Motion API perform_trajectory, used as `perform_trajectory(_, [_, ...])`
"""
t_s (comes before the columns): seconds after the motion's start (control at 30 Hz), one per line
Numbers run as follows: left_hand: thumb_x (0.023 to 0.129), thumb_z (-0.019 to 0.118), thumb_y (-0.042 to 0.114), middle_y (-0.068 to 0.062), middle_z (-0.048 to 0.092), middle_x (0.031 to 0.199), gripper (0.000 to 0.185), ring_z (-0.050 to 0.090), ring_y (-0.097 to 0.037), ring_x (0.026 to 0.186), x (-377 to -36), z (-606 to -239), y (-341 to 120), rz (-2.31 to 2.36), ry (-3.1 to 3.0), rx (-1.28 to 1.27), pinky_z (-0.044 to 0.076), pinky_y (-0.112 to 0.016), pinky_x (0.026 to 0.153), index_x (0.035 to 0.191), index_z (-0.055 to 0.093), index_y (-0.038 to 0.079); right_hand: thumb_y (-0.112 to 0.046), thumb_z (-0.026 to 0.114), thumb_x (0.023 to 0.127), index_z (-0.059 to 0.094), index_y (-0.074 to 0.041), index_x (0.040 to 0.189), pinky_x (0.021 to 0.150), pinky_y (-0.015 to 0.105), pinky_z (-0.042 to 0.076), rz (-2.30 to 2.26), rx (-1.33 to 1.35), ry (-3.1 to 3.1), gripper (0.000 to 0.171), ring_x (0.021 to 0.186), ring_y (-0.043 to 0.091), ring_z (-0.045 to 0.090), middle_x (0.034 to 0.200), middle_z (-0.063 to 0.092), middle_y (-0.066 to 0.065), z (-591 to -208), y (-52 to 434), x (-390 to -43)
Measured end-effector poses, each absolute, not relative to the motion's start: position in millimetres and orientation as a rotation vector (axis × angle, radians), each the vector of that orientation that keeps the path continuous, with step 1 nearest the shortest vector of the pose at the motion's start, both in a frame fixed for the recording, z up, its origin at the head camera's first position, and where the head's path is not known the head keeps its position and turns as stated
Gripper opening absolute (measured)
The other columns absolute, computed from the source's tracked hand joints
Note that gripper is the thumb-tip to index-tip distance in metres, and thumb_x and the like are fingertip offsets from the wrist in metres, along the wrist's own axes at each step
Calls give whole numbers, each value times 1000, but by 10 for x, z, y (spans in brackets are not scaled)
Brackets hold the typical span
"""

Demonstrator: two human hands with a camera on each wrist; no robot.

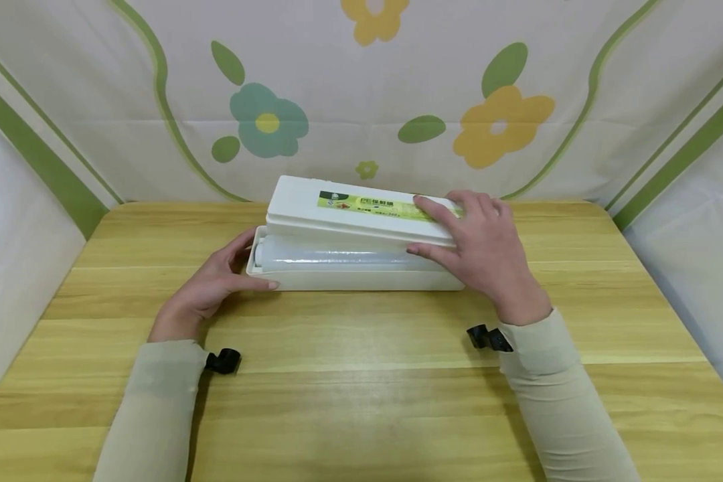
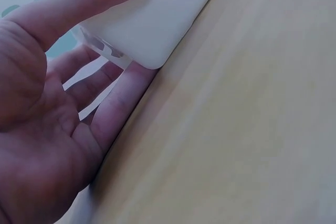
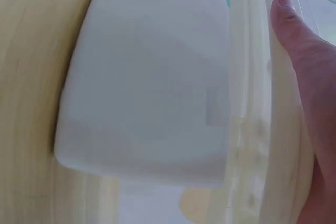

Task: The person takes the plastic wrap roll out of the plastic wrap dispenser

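A long white cling film box [image 1: 361,280] lies crosswise on the table. Inside it is a roll of clear film [image 1: 331,258]. Its white lid [image 1: 292,201], with a green and yellow label, is raised at the left and sits low over the base at the right. My left hand [image 1: 213,280] holds the box's left end, thumb on the front wall and fingers around the far side; the left wrist view shows the thumb over the base [image 2: 149,19]. With the thumb in front and fingers on top, my right hand [image 1: 488,244] grips the lid's right part.
The wooden table [image 1: 349,402] extends toward me and to both sides. A white curtain [image 1: 349,87] with printed flowers and leaves hangs behind it. Black wrist mounts [image 1: 225,361] stick out from the sleeves.
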State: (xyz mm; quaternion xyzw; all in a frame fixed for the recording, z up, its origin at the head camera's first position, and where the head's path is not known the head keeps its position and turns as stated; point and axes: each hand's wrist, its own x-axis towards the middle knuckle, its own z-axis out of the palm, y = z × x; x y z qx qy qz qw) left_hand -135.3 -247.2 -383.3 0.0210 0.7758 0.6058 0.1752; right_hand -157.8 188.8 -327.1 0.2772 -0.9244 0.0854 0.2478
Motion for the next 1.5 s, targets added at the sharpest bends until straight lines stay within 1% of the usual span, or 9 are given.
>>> perform_trajectory(0.13, [82,94,9,2,37,167,106,36,-21,147,-1356,-3844,-2501,1710,2207,58,38,-31,117,167,36,38,-92,34,93,62,-34,150,98,68,47,251,739,-2506,87,126,44,62,134,66,25,-3262,1917,-1587])
perform_trajectory(0.23, [82,93,7,3,38,166,105,36,-20,147,-1352,-3851,-2505,1725,2204,57,39,-23,111,166,38,38,-94,26,92,62,-33,150,98,68,47,243,735,-2499,92,126,45,62,133,66,25,-3255,1943,-1596])
perform_trajectory(0.33, [82,92,6,3,39,165,104,36,-19,146,-1344,-3856,-2498,1735,2201,60,39,-24,112,166,39,37,-90,44,93,63,-32,149,97,68,48,217,743,-2488,83,126,45,62,132,66,25,-3247,1978,-1606])
perform_trajectory(0.47, [83,92,6,2,39,164,103,37,-20,145,-1338,-3855,-2489,1737,2199,68,37,-30,114,166,39,36,-71,74,85,62,-32,150,97,68,48,193,733,-2507,77,128,46,61,133,66,25,-3243,2042,-1616])
perform_trajectory(0.57, [82,92,6,2,39,164,104,36,-21,145,-1351,-3854,-2483,1741,2199,74,36,-34,117,166,39,36,-63,80,84,61,-33,152,97,68,46,197,693,-2553,77,130,45,60,135,65,25,-3239,2112,-1630])
perform_trajectory(0.7, [83,92,6,1,39,164,104,35,-22,147,-1366,-3873,-2472,1744,2194,83,36,-35,117,167,38,36,-60,81,86,60,-34,153,99,69,44,210,624,-2616,75,130,47,59,138,64,24,-3231,2245,-1652])
perform_trajectory(1.0, [83,92,5,0,40,164,106,37,-23,146,-1346,-3921,-2448,1752,2182,94,43,-21,108,168,36,34,-63,74,95,50,-40,160,103,74,35,213,455,-2831,72,132,57,51,147,55,26,-3245,2761,-1711])
perform_trajectory(1.3, [82,92,6,1,39,164,109,34,-21,149,-1345,-3878,-2470,1741,2183,61,33,-37,120,169,34,35,-65,69,98,48,-39,161,104,74,31,180,406,-2908,71,136,53,48,147,56,25,-3374,3117,-1767])
perform_trajectory(1.5, [82,93,6,1,40,164,108,35,-22,148,-1338,-3888,-2472,1738,2194,67,33,-39,120,168,35,36,-64,68,99,47,-39,162,103,75,32,210,407,-2921,71,135,55,48,146,56,27,-3442,3184,-1821])
